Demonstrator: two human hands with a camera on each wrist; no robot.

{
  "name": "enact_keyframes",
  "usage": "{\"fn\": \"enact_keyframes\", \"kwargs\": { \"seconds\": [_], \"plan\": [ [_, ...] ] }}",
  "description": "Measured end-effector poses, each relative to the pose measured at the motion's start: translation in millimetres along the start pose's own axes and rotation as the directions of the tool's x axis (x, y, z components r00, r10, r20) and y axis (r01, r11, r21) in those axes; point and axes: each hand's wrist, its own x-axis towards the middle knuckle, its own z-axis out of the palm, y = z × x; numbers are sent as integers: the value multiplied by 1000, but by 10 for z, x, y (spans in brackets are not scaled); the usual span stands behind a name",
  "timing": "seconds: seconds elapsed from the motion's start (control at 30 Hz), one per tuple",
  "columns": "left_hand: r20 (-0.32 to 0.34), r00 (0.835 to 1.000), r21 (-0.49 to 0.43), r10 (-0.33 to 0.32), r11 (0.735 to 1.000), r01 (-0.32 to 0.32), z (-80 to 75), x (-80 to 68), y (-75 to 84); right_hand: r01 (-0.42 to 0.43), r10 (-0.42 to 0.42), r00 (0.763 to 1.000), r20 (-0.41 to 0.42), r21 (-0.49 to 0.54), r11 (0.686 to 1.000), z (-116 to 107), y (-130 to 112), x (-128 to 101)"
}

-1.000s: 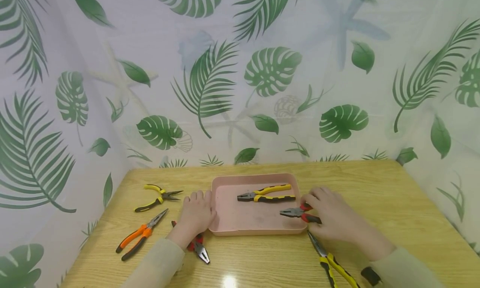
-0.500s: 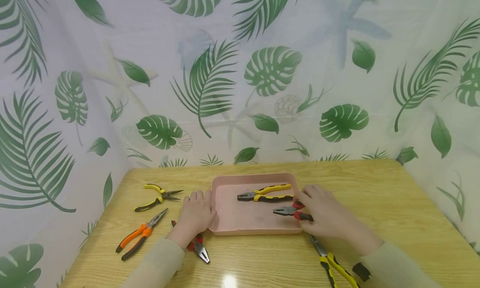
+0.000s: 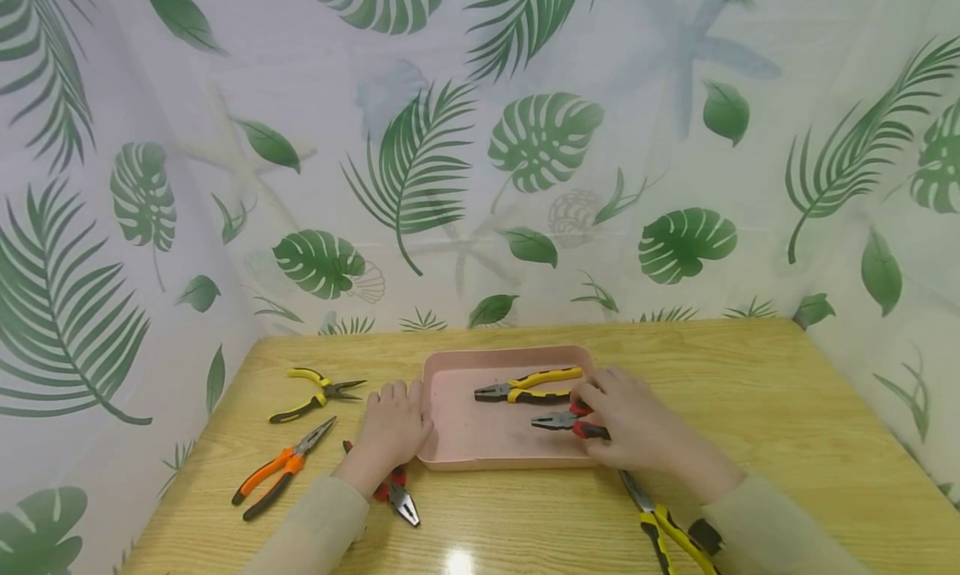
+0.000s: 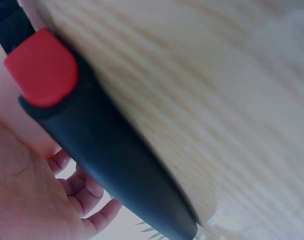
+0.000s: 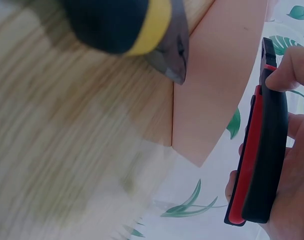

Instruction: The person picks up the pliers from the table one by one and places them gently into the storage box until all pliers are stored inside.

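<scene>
right hand (image 3: 626,421) — fingers clamped on red-black pliers (image 3: 562,422), over the pink tray's (image 3: 461,417) four o'clock side, nose toward nine. left hand (image 3: 396,423) — fingers loosely bent — touches its nine o'clock wall. yellow-black pliers (image 3: 513,389) lie inside, toward one.

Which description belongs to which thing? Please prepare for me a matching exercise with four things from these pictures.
Column 1
1. left hand
2. tray
3. right hand
4. orange pliers

Column 2
A. holds red pliers
B. lies on the table, left of both hands
C. is pink, with yellow pliers inside
D. rests at the tray's left edge

Right pairs: 1-D; 2-C; 3-A; 4-B
</scene>
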Motion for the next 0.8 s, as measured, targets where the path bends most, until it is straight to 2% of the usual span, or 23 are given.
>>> {"fn": "enact_keyframes", "kwargs": {
  "seconds": [0.27, 0.63, 0.8],
  "plan": [
    [-13, 1000, -9, 10, 1000, -10, -4, 5, -7, -6, 5, 999, 34, 11, 1000, 15, -45, 58],
    [-12, 1000, 1, 10, 1000, -10, 13, 5, -7, 51, -51, 999, 8, 2, 999, 62, -96, 126],
    [0, 1000, 8, 8, 1000, -8, 16, 2, -7, 52, -52, 998, 27, 7, 999, 75, -131, 148]
  ]
}}
